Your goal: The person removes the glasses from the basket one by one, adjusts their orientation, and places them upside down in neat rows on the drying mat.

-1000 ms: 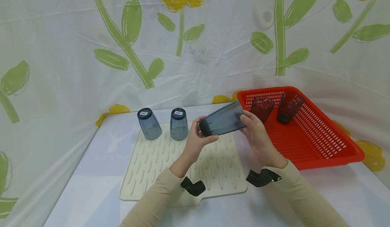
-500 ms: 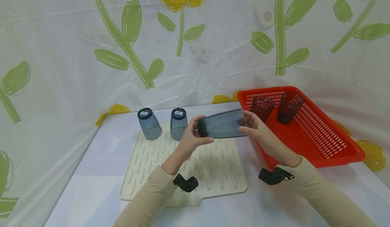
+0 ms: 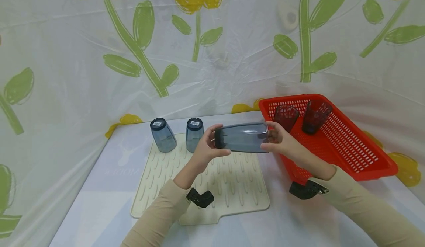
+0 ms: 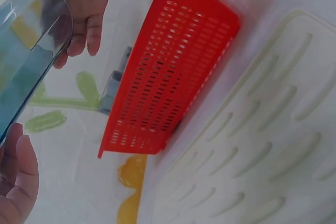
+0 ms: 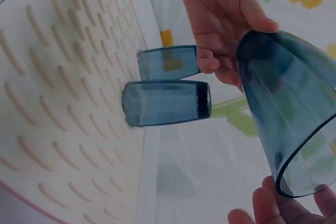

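a blue tumbler is held on its side in the air over the far right part of the cream drying mat, between both hands. its base end is gripped by the left hand, fingers and thumb curled round the dark bottom; its open rim end is pinched by the right hand, thumb below and fingers behind. in the right wrist view the open mouth is seen facing that hand, so the two-handed hold looks meant to steady the tumbler while it lies level. two more blue tumblers are stood mouth down at the far edge of the mat, side by side, labels on their bases up, likely so they drain on the ribs. a red perforated basket is set just right of the mat, one corner near the right hand; two dark red cups are leaned in its far end. the mat and basket are laid on a pale table, backed by a flower-printed sheet.
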`<state>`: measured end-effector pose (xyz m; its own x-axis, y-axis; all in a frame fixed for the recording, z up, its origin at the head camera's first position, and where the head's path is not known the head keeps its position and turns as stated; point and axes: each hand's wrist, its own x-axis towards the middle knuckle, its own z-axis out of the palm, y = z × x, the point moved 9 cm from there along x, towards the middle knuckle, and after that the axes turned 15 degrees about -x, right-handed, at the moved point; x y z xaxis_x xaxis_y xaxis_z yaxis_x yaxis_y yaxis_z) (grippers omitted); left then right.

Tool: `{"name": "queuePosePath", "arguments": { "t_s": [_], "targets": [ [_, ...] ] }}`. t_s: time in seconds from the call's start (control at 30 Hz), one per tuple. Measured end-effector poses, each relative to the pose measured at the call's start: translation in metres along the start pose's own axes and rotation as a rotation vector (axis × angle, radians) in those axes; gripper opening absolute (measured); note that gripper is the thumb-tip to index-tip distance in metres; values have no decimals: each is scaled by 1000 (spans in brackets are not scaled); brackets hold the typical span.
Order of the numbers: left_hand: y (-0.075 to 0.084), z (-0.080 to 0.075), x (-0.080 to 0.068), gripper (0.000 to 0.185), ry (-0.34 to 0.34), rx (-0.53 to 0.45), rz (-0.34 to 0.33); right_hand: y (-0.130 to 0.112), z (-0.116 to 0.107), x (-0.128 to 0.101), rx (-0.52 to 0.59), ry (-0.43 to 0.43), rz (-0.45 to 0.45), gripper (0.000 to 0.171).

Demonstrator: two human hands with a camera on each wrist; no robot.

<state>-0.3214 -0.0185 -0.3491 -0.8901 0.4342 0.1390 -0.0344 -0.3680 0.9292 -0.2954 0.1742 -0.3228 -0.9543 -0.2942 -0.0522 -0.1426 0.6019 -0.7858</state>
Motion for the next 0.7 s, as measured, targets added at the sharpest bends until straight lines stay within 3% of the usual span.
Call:
{"name": "queuePosePath", "arguments": {
  "t_s": [0.4, 0.7],
  "targets": [
    [7, 1, 0, 92, -8, -47, 43, -3, 1, 0, 10, -17, -59, 74],
    [13, 6, -1, 108, -11, -78, 96, 3, 5, 0, -30, -52, -35, 78]
  ]
}}
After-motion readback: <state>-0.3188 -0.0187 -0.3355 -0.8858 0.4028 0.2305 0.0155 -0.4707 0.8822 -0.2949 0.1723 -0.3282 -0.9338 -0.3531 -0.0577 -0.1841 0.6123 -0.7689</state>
